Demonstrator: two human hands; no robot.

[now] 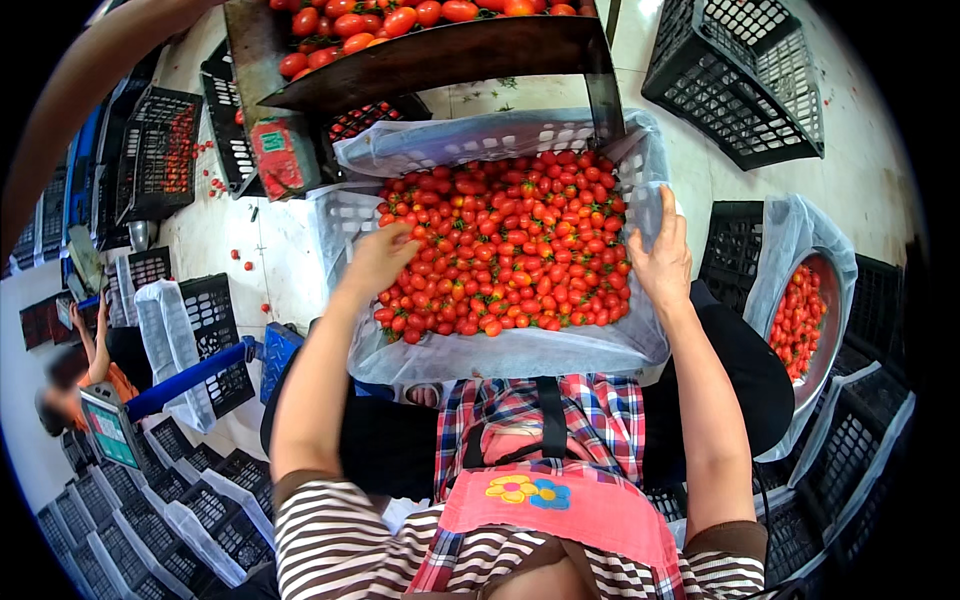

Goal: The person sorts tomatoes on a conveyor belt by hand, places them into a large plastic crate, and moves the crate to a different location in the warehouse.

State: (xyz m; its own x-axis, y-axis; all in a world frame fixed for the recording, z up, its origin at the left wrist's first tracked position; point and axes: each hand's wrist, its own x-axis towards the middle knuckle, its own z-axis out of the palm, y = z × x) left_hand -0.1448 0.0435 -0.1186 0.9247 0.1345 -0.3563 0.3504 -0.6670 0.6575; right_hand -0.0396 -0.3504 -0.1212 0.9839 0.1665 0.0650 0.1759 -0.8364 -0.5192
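A crate [506, 352] lined with thin white mesh-like fabric stands in front of my lap, holding a broad layer of red cherry tomatoes [502, 247], some with green stems. My left hand [381, 259] is at the left side of the load, its fingers curled at the tomatoes. Whether a tomato is between those fingertips is hidden. At the crate's right side, my right hand [664, 259] grips the lined rim, thumb toward the inside and index finger stretched along the edge.
Above the crate is a metal chute [450, 56] with larger tomatoes [360, 26]. A metal basin [799, 330] of tomatoes sits at right. Black crates [739, 82] stand around. Another person's arm [97, 90] crosses upper left; a person [97, 360] works by a scale [112, 427].
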